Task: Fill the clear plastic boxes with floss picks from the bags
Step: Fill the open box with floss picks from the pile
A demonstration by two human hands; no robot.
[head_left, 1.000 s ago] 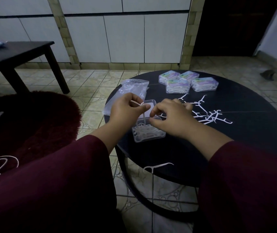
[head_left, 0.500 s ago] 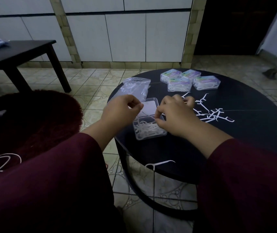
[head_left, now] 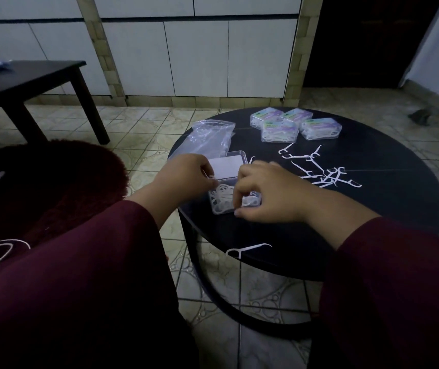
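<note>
**Both hands at the open box, centre frame**

On the round black table (head_left: 372, 209), my left hand (head_left: 186, 179) pinches a floss pick (head_left: 207, 174) at the left edge of the open clear box (head_left: 222, 203). My right hand (head_left: 271, 193) curls over the box's right side, fingertips (head_left: 237, 202) dipping among its picks. Right of my knuckles lie loose floss picks (head_left: 322, 171).

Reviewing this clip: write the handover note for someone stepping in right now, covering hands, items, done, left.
Left hand pinches a floss pick at the open box; right hand grips the box's near edge.
Open box is partly filled, lid up, on the round table.
Done: four closed filled boxes at the far edge.
Left: loose picks right of the box, one stray pick near the front edge, bag behind the box.
</note>
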